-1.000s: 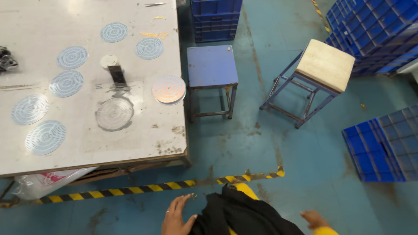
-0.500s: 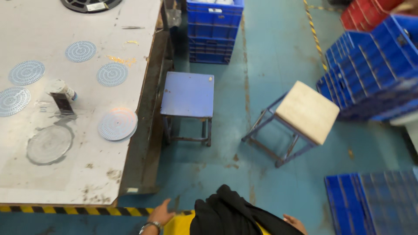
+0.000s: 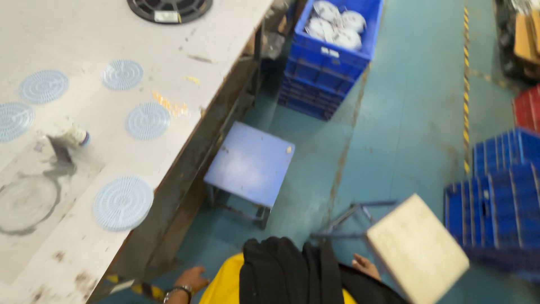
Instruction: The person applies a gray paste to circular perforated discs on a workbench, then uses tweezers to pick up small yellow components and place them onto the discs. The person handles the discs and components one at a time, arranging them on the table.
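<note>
At the bottom edge lies a black garment [image 3: 284, 273] over something yellow [image 3: 225, 284]. My left hand [image 3: 191, 278], with a watch on its wrist, rests against the yellow thing's left side, fingers curled. Only a small part of my right hand [image 3: 364, 264] shows at the garment's right edge, close to a wooden-topped stool [image 3: 416, 247]. Whether either hand grips the bundle is hidden.
A grey worktable [image 3: 185, 73] on the left carries several round blue mesh discs [image 3: 122, 202], a small bottle [image 3: 70, 135] and a black round grille [image 3: 169, 8]. A blue stool [image 3: 250, 163] stands beside it. Blue crates [image 3: 332, 50] sit farther off, with more [image 3: 495, 197] at the right.
The view has swung left and closer to the table. The wooden-topped stool now sits low on the right beside my right hand. Both hands stay by the black and yellow bundle.
</note>
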`<state>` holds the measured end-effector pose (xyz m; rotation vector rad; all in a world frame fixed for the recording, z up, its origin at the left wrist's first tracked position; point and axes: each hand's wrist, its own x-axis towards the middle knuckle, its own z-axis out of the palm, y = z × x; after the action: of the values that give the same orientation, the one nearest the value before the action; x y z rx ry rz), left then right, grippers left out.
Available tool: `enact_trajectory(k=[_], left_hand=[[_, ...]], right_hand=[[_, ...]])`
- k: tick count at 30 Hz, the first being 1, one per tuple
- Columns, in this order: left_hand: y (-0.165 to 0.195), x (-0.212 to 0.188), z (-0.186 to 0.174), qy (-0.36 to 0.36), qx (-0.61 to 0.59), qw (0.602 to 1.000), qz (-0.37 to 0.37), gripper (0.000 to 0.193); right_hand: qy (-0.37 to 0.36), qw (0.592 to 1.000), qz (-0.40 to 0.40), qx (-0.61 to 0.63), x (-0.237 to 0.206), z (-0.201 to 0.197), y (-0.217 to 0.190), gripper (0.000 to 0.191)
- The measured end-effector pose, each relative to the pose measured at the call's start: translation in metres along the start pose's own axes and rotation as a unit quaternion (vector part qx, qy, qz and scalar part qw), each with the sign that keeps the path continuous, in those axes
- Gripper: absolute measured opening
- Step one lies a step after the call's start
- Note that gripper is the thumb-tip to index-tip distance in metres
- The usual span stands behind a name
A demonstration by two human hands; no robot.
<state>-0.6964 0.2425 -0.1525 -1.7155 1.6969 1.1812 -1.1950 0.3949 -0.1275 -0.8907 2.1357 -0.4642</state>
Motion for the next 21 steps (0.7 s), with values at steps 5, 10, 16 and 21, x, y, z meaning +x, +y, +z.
enact_trajectory(k=[5,10,16,21], left_hand=[[0.121,0.051,-0.089,0.183,-0.122,0.968,0.12,0.053],[0.197,0.077,-0.105,0.297,-0.23,0.917,0.136,0.047],[0.297,0.072,-0.066,0.264,-0.368,0.891,-0.02,0.048],[0.328,0.09,-0.124,0.466,-0.302,0.829,0.068,0.041]], right_hand=[[-0.006,0.997,-0.028,-0.069,0.094,-0.05,-0.072,0.053],[-0.043,0.968,-0.221,-0.111,0.238,-0.097,-0.117,0.048],[-0.089,0.949,-0.16,-0.257,0.439,-0.171,-0.304,0.05],[-0.161,0.931,-0.315,0.093,0.497,-0.145,-0.499,0.043]])
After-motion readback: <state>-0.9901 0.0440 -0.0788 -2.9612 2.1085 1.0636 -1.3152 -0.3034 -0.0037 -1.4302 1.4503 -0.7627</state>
